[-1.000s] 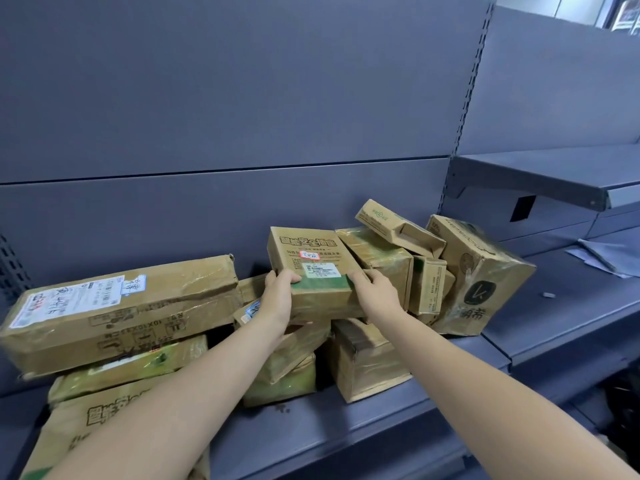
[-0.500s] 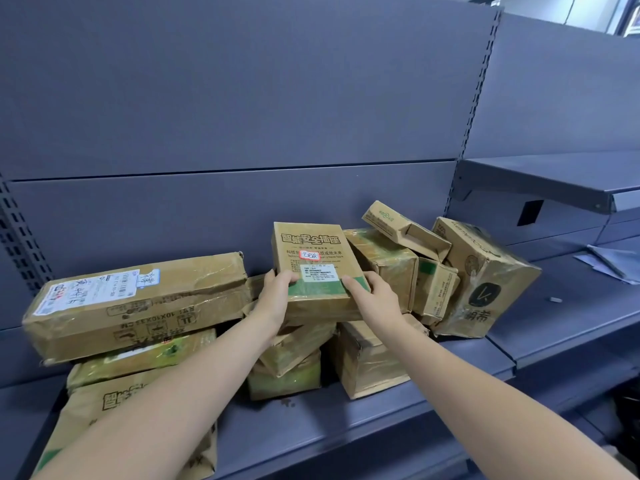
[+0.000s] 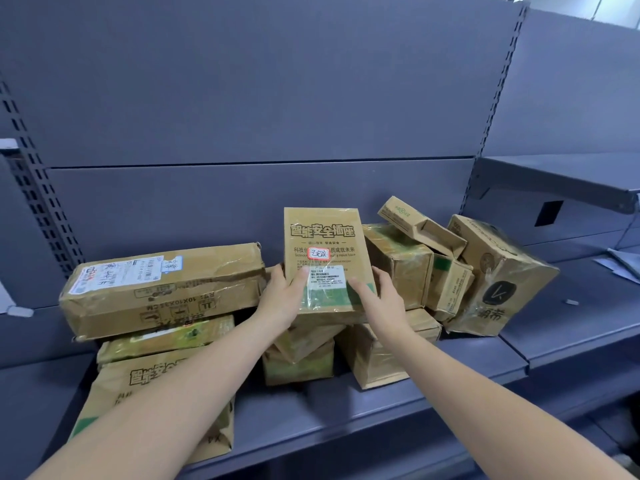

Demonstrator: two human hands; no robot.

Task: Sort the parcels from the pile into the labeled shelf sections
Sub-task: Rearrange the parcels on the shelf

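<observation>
Head view: both hands' fingers [image 3: 300,276] grip a flat parcel [image 3: 323,251] (upright) above the pile [image 3: 394,271]; long box [image 3: 162,289] left.

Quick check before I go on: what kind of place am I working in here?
Probably a parcel depot or stockroom. Grey metal shelving with slotted uprights fills the view, taped cardboard parcels are piled on it, and both hands, left hand and right hand, hold a labelled parcel.
</observation>
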